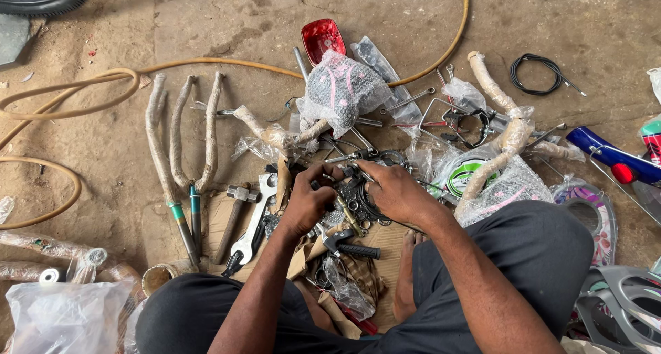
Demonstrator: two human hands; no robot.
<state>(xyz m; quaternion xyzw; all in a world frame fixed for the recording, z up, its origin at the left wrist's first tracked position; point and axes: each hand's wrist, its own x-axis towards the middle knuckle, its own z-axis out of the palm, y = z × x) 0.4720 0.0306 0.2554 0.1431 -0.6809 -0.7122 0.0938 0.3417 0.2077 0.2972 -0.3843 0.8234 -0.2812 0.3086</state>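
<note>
My left hand (308,201) and my right hand (394,190) both grip a small dark metal bicycle part (354,197) with a brass-coloured piece, held low over the ground between my knees. The hands face each other, fingers curled around the part. Just below them lies a brake lever with a black rubber grip (351,248). A hammer (234,216) and a flat multi-hole spanner (253,224) rest on cardboard left of my left hand.
Paper-wrapped bicycle forks (180,137) and a wrapped handlebar (499,130) lie on the dirt floor. A bagged saddle (341,89), a red reflector (322,39), a yellow hose (69,96), a coiled black cable (537,73) and a blue frame tube (609,154) surround me.
</note>
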